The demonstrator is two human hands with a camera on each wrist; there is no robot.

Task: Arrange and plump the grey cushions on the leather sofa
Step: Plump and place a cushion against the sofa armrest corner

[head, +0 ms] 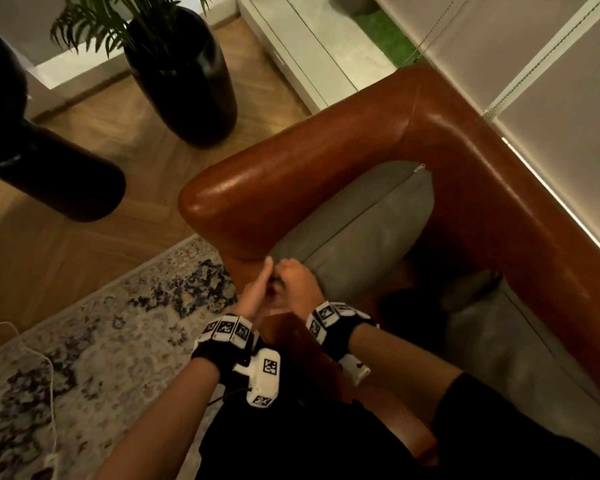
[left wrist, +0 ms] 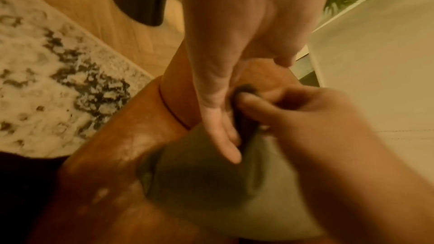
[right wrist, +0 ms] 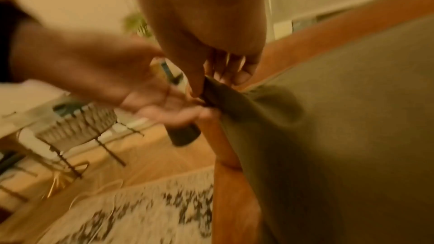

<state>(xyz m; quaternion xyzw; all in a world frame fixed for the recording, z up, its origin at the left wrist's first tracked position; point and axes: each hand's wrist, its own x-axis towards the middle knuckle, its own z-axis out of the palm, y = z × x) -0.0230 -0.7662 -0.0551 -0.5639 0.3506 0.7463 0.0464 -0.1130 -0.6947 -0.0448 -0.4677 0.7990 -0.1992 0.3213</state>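
Observation:
A grey cushion [head: 354,233] leans against the arm of the brown leather sofa [head: 291,188]. My right hand [head: 291,271] pinches its near corner between thumb and fingers, seen close in the right wrist view [right wrist: 206,84]. My left hand [head: 262,275] is flat with straight fingers, lying against the same corner [left wrist: 223,136]. In the left wrist view the cushion [left wrist: 211,183] bulges below both hands. A second grey cushion [head: 499,334] leans on the sofa back to the right, touched by neither hand.
A tall black vase with a plant [head: 184,74] and another black vase [head: 49,168] stand on the wood floor left of the sofa. A patterned rug [head: 101,341] with a white cable [head: 49,375] lies in front. Blinds [head: 534,64] hang behind the sofa.

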